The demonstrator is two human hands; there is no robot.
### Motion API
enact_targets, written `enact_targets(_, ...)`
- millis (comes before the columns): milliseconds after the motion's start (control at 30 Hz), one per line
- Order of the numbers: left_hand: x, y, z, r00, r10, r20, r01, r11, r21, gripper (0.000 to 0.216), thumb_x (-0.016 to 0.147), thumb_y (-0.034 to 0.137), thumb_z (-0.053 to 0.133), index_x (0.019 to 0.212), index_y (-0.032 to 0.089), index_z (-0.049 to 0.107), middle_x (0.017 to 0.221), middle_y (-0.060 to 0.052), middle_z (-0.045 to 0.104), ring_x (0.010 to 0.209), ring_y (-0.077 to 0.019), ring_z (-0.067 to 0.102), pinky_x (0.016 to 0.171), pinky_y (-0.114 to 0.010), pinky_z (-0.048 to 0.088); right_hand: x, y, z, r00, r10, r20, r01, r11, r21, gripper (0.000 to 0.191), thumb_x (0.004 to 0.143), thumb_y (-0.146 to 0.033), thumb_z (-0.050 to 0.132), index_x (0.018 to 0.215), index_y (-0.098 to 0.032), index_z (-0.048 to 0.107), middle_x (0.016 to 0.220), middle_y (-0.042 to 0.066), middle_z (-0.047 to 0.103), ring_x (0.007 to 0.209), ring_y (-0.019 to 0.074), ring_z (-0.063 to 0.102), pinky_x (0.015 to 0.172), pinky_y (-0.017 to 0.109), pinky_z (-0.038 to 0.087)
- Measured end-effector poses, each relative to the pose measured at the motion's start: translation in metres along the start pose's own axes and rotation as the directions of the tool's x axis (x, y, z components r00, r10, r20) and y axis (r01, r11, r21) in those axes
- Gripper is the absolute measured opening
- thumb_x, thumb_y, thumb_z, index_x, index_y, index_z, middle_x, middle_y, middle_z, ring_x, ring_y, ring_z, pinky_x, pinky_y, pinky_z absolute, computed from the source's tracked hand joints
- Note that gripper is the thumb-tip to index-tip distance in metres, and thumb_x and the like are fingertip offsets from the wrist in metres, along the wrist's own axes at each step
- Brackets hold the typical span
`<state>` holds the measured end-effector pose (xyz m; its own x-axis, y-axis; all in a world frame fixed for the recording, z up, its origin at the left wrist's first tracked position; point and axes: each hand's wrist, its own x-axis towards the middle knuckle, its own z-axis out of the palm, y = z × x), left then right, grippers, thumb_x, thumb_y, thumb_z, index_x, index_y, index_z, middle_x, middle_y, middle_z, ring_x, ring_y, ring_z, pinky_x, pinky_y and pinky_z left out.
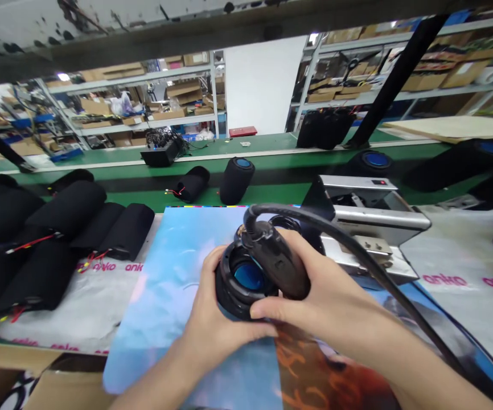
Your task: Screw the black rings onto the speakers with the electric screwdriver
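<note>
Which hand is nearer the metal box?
Right. The right hand, gripping a corded tool, sits just in front of the metal box; the left hand is farther left, on the speaker.

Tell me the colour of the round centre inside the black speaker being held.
Blue centre, clearest in the head view.

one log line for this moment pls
left hand: grips speaker | right hand: holds corded tool on speaker | surface: printed mat

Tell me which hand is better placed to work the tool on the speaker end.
Right, probably. The right hand already grips the corded tool, its tip over the speaker end; the left hand is occupied steadying the speaker from below.
</note>
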<state>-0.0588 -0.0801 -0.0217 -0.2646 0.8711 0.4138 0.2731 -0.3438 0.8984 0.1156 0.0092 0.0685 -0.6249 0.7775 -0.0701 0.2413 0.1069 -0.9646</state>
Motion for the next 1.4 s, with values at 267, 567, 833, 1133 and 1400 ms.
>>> enact_targets(267, 0.0, 0.006, -0.004, 0.994, 0.096, -0.046, -0.084, 0.973, 0.216, 0.094, 0.069, 0.027, 0.094, 0.151, 0.033, 0.05, 0.142, -0.006, 0.07, 0.127, -0.0336, 0.074, 0.108, -0.049, 0.063, -0.005, 0.003, -0.011, 0.987, 0.011, -0.161, -0.027, 0.995, -0.101, 0.08, 0.056, -0.047, 0.099, 0.129, -0.034, 0.068, 0.082, -0.002, 0.069, 0.064, 0.0167, 0.065, 0.058, 0.024, 0.059)
enact_targets(567, 0.014, -0.003, -0.032, 0.98, 0.168, 0.107, -0.188, 0.958, 0.217, 0.094, 0.072, 0.047, 0.097, 0.152, 0.031, 0.05, 0.139, -0.007, 0.073, 0.124, -0.0341, 0.076, 0.108, -0.048, 0.062, 0.002, 0.02, -0.02, 1.0, -0.016, 0.024, 0.01, 0.977, 0.212, 0.109, 0.05, -0.028, 0.11, 0.142, -0.038, 0.05, 0.124, -0.002, 0.069, 0.089, 0.0151, 0.071, 0.065, 0.017, 0.061)
enact_targets(833, 0.003, -0.013, -0.021, 0.981, 0.181, 0.073, -0.19, 0.972, 0.141, 0.103, 0.079, 0.053, 0.092, 0.163, 0.034, 0.035, 0.15, -0.011, 0.062, 0.133, -0.0357, 0.07, 0.113, -0.049, 0.058, 0.002, 0.023, -0.015, 1.0, -0.01, 0.017, 0.007, 0.979, 0.205, 0.113, 0.048, -0.031, 0.109, 0.143, -0.039, 0.049, 0.13, 0.0, 0.067, 0.106, 0.0212, 0.073, 0.07, 0.019, 0.063)
enact_targets(1133, 0.005, -0.012, -0.01, 0.998, 0.047, -0.051, -0.047, 0.999, 0.004, 0.124, 0.054, 0.066, 0.104, 0.153, 0.029, 0.04, 0.139, -0.013, 0.068, 0.121, -0.0358, 0.076, 0.105, -0.049, 0.063, 0.001, 0.025, -0.006, 0.994, -0.109, 0.015, 0.108, 0.991, 0.079, 0.096, 0.061, -0.035, 0.105, 0.139, -0.029, 0.051, 0.122, 0.004, 0.068, 0.116, 0.0255, 0.07, 0.107, 0.039, 0.064)
enact_targets(1400, 0.004, -0.005, -0.008, 0.997, 0.045, -0.065, -0.046, 0.999, -0.001, 0.113, 0.055, 0.053, 0.108, 0.148, 0.031, 0.048, 0.133, -0.008, 0.073, 0.115, -0.0336, 0.078, 0.102, -0.048, 0.064, 0.0, 0.03, -0.004, 1.0, -0.022, 0.021, 0.022, 1.0, 0.016, 0.102, 0.059, -0.049, 0.105, 0.141, -0.028, 0.047, 0.139, 0.008, 0.064, 0.128, 0.0317, 0.064, 0.126, 0.055, 0.048)
